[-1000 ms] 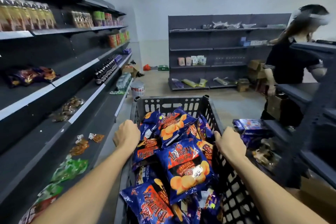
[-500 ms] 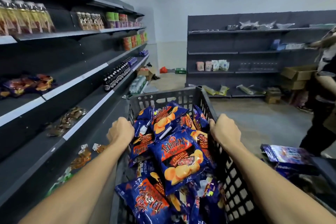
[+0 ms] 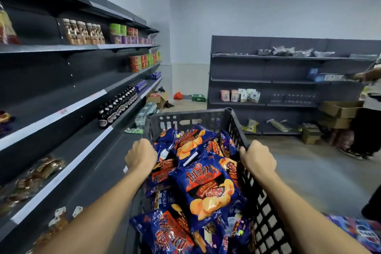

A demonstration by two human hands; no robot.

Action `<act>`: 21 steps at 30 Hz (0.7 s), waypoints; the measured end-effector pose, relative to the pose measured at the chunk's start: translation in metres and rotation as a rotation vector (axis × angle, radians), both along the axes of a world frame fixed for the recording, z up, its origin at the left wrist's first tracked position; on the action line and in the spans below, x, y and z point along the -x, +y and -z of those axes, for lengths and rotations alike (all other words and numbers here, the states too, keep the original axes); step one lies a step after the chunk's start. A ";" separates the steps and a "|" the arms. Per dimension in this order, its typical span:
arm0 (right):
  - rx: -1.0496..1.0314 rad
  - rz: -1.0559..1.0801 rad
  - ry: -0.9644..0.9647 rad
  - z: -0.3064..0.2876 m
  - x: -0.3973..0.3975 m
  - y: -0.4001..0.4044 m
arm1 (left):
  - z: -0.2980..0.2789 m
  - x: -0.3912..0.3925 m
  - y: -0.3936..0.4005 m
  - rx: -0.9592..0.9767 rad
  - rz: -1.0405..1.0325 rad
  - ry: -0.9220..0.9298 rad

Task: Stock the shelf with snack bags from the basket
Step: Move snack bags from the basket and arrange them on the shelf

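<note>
shop aisle, dark shelf [image 3: 61, 109] at left | left hand [image 3: 141, 155] and right hand [image 3: 257, 160] clamp basket [image 3: 233, 123] rims, likely carrying it level | snack bags [image 3: 208, 185] heaped inside, none shelved

Both forearms are bare from the lower edge of the view to the wrists, with no sleeve showing. The left hand [image 3: 141, 155] and the right hand [image 3: 257, 158] are bare too, ungloved.
</note>
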State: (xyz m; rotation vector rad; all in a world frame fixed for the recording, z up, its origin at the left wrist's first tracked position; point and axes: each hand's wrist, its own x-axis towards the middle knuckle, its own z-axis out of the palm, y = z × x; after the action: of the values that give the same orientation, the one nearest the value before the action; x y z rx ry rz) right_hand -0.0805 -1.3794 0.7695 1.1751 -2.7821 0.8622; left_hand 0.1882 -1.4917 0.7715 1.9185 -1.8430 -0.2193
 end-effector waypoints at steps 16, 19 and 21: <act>-0.015 0.009 -0.075 0.062 0.066 -0.352 | 0.052 0.067 -0.362 -0.048 0.048 0.002; -0.035 -0.030 -0.088 0.065 0.089 -0.437 | 0.053 0.084 -0.437 -0.075 0.027 -0.024; -0.045 -0.052 -0.082 0.059 0.099 -0.492 | 0.046 0.092 -0.484 -0.073 0.001 -0.035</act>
State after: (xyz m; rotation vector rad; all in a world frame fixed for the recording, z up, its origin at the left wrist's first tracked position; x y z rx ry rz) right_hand -0.1797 -1.8717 0.7109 1.2526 -2.8625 0.8754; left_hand 0.0966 -1.9754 0.7250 1.9823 -1.8824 -0.2579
